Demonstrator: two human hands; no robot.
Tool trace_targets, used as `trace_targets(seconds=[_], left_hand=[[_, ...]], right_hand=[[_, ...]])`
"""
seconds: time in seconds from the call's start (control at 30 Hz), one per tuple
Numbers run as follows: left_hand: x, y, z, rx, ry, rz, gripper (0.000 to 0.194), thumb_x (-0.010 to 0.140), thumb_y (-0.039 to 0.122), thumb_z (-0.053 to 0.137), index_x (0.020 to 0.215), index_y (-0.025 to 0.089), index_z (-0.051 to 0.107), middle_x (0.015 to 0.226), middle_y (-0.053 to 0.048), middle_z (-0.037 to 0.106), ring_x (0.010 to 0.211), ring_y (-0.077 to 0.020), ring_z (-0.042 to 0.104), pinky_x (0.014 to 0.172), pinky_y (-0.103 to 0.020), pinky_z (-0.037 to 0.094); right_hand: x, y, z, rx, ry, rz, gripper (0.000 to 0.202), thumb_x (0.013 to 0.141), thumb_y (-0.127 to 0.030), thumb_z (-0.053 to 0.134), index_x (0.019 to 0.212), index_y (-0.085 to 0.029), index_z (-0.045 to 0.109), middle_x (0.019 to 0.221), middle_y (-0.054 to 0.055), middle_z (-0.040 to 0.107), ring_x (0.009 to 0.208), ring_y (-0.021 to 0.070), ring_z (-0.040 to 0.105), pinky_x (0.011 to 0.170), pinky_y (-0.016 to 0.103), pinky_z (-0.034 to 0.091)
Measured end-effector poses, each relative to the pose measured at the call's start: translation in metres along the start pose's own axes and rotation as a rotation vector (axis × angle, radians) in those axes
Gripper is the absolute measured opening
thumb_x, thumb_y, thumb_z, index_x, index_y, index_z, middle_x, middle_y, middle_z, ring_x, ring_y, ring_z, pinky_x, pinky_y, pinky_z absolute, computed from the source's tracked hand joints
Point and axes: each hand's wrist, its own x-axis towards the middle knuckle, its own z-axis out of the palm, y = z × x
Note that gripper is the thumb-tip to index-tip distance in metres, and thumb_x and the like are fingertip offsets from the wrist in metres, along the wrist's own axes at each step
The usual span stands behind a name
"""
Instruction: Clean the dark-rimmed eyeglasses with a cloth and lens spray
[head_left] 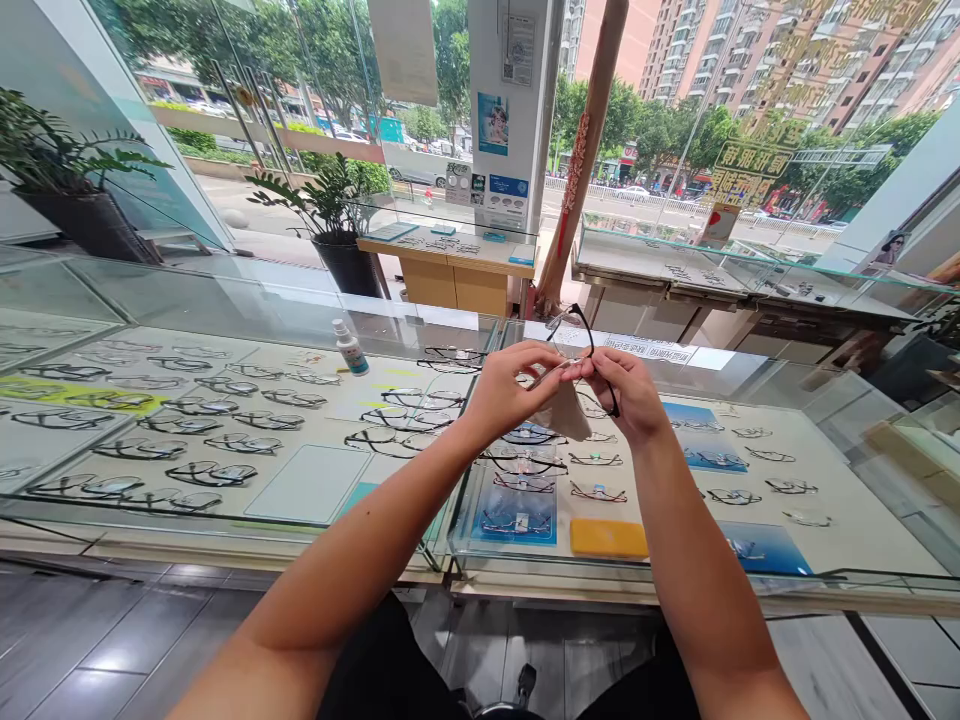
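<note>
Above the glass counter, both hands meet around one pair of eyeglasses (582,318) with dark temples. My left hand (514,382) is closed, its fingertips pinching a grey cloth (568,412) against the glasses; the cloth hangs below the fingers. My right hand (631,392) grips the frame from the other side, thumb and fingers pressed together. One dark temple sticks up above the hands, and a dark tip shows beneath the right fingers. The fingers and cloth hide most of the lenses. Several eyeglasses (424,400) lie on the counter top beside the left wrist.
A white spray bottle (350,348) stands on the glass counter (300,285) to the left. Inside the case are rows of eyeglasses (214,472) and a yellow-orange block-shaped item (607,538). Beyond are a wooden post (581,160), more display cases (757,270) and a potted plant (341,225).
</note>
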Motion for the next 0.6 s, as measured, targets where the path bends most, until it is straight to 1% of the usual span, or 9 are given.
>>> trace_targets(seconds=[0.13,0.27,0.37,0.5,0.6], left_hand=[[-0.0008,-0.0063,0.0004,-0.004,0.015,0.003,0.018,0.096,0.037,0.078,0.096,0.021,0.086,0.104,-0.011,0.086,0.095,-0.0211,0.078,0.077,-0.032,0.064],[-0.0015,-0.0076,0.0012,-0.007,0.027,-0.046,0.021,0.096,0.041,0.079,0.095,0.021,0.085,0.099,-0.009,0.086,0.089,-0.0204,0.078,0.081,-0.034,0.065],[-0.0028,-0.0056,0.0036,-0.03,0.044,-0.085,0.023,0.096,0.042,0.08,0.092,0.02,0.084,0.093,-0.008,0.085,0.085,-0.0197,0.078,0.083,-0.034,0.064],[-0.0042,-0.0051,0.0076,-0.121,0.096,-0.179,0.029,0.094,0.046,0.082,0.085,0.019,0.077,0.087,-0.006,0.082,0.082,-0.0188,0.077,0.084,-0.033,0.063],[-0.004,-0.0077,0.009,-0.176,0.113,-0.201,0.032,0.093,0.048,0.081,0.082,0.019,0.072,0.086,-0.006,0.08,0.082,-0.0183,0.075,0.083,-0.033,0.062]], right_hand=[[-0.0002,0.0004,-0.001,0.028,0.02,0.003,0.039,0.083,-0.06,0.093,0.073,-0.025,0.079,0.079,0.004,0.076,0.086,0.0239,0.078,0.098,0.04,0.065],[0.0001,0.0014,-0.002,0.013,0.024,0.011,0.041,0.082,-0.063,0.093,0.074,-0.025,0.078,0.079,0.004,0.077,0.088,0.0257,0.078,0.1,0.043,0.066],[-0.0001,0.0019,-0.0022,0.011,0.028,0.008,0.041,0.083,-0.063,0.093,0.075,-0.025,0.078,0.08,0.004,0.078,0.088,0.025,0.079,0.1,0.043,0.066],[-0.001,0.0023,-0.002,0.019,0.012,0.0,0.04,0.084,-0.061,0.092,0.076,-0.025,0.078,0.081,0.004,0.078,0.086,0.0232,0.079,0.096,0.039,0.066],[-0.0014,0.0029,-0.0026,0.021,0.014,-0.002,0.04,0.085,-0.061,0.092,0.076,-0.024,0.078,0.081,0.003,0.077,0.086,0.0225,0.079,0.098,0.039,0.065]])
